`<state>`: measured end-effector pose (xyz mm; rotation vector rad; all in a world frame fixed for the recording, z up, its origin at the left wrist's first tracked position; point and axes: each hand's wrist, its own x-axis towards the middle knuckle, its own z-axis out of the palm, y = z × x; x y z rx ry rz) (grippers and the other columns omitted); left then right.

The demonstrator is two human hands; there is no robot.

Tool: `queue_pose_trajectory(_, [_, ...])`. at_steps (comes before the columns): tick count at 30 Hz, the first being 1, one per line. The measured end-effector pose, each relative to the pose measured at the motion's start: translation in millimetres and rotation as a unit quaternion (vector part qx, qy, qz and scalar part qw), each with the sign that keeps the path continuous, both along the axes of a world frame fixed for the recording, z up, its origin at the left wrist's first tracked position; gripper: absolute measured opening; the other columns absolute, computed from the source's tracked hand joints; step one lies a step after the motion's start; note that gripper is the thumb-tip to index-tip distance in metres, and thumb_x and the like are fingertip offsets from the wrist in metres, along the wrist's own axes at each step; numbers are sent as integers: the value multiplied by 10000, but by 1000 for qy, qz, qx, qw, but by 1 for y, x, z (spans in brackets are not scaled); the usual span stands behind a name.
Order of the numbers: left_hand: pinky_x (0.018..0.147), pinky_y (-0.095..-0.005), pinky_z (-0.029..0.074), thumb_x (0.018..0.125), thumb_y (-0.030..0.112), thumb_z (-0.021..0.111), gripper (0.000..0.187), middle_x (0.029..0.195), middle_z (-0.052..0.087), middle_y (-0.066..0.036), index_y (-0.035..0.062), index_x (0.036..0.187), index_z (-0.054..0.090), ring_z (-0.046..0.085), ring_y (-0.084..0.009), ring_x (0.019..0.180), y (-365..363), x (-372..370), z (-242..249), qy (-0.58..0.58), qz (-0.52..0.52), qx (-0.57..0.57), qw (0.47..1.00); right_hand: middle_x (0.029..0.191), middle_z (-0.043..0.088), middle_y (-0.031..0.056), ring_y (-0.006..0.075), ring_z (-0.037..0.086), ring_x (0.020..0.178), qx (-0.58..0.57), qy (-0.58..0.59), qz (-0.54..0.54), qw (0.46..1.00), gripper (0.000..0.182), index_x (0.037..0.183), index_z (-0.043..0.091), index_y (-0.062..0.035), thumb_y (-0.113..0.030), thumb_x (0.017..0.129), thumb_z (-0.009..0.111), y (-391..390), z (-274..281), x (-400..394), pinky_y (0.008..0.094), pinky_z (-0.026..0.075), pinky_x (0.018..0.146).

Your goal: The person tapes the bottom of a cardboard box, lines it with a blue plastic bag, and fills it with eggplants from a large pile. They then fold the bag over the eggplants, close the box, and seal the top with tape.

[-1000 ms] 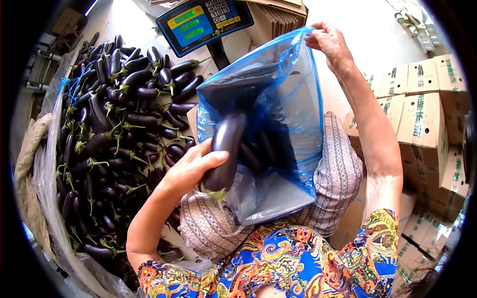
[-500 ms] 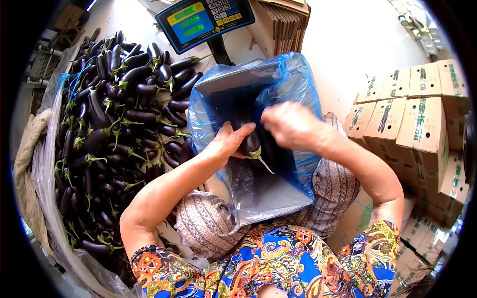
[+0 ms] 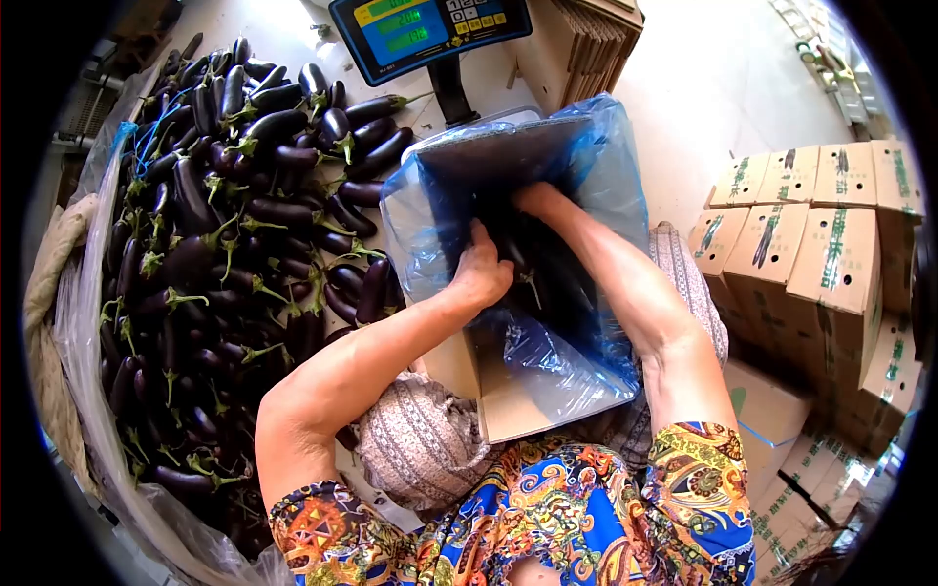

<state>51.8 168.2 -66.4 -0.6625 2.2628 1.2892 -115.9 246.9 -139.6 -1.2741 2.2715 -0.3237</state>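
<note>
Eggplant [image 3: 521, 258] in the blue-lined carton [image 3: 528, 412], long axis running away from the body, stem end near; left hand [image 3: 483, 276] lies nearer that end, just left, right hand [image 3: 538, 199] farther in, both grips unreadable.

Fisheye edges curve into black; pale floor glares upper right, bag interior dim.
</note>
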Motion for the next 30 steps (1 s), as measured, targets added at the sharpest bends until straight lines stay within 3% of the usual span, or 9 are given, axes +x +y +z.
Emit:
queue_pose_trajectory(3, [906, -449, 483, 818, 138, 650, 468, 1088, 647, -265, -13, 1242, 524, 615, -438, 1048, -7, 5, 14, 33, -210, 30, 977, 1008, 692, 226, 379, 665, 987, -55, -6, -29, 998, 278, 1048, 679, 8, -154, 877, 531, 4, 44, 14, 408, 547, 820])
queue_pose_trajectory(7, [769, -409, 508, 782, 216, 661, 235, 915, 672, -96, 84, 976, 659, 646, -285, 906, -10, 54, 38, 174, -541, -182, 802, 994, 696, 228, 376, 667, 994, -49, -29, 16, 998, 305, 1088, 681, 5, -150, 889, 510, 20, 92, 36, 397, 552, 814])
queue_pose_trajectory(8, [820, -403, 466, 720, 180, 643, 124, 799, 657, -91, 83, 786, 684, 620, -265, 907, -17, 62, 46, 173, -544, -168, 804, 991, 697, 229, 375, 667, 996, -12, -33, 32, 999, 312, 1098, 681, 4, -149, 892, 505, 21, 99, 41, 394, 553, 812])
queue_pose_trajectory(11, [913, -377, 411, 729, 205, 654, 146, 872, 657, -29, 117, 844, 677, 567, -237, 1022, -40, 64, 73, 164, -595, -136, 775, 994, 687, 235, 370, 666, 986, 143, -44, 60, 987, 371, 1062, 677, 28, -272, 845, 653, 15, 108, 55, 390, 544, 844])
queue_pose_trajectory(13, [971, -387, 363, 712, 190, 668, 141, 916, 656, -17, 128, 838, 679, 532, -246, 1106, -52, 70, 79, 217, -549, -97, 801, 1008, 684, 237, 379, 663, 988, 269, -55, 38, 961, 410, 1038, 674, 35, -312, 821, 707, 5, 108, 66, 384, 546, 851])
queue_pose_trajectory(19, [1034, -435, 418, 815, 60, 677, 198, 1112, 662, -114, 48, 1012, 684, 527, -332, 1224, -85, 81, 95, 188, -269, 185, 926, 1091, 662, 249, 317, 687, 959, 213, -158, -214, 940, 535, 1130, 624, 44, -286, 749, 803, 22, 60, 86, 416, 583, 720])
queue_pose_trajectory(21, [1006, -417, 464, 805, 40, 683, 396, 1266, 578, -151, 29, 1193, 606, 538, -302, 1228, -92, 93, 84, 304, -144, 106, 936, 1068, 665, 228, 286, 692, 918, 248, -331, -286, 864, 580, 1166, 597, 51, -287, 748, 815, 31, 70, 78, 381, 590, 669])
queue_pose_trajectory(24, [1006, -452, 473, 834, 173, 725, 775, 1477, 382, -165, 74, 1487, 321, 447, -325, 1317, -90, 110, 62, 181, 139, 145, 963, 958, 683, 181, 300, 681, 782, 179, -431, -354, 810, 558, 1140, 625, 39, -301, 738, 811, 73, 40, 114, 385, 567, 603])
queue_pose_trajectory(30, [1027, -419, 445, 803, 278, 780, 994, 1458, 391, -263, 31, 1534, 153, 399, -353, 1351, -83, 97, 31, 206, 108, -56, 971, 1121, 665, 234, 330, 652, 1024, 231, -279, -275, 890, 678, 1134, 634, 88, -410, 708, 808, 81, 34, 153, 358, 512, 882])
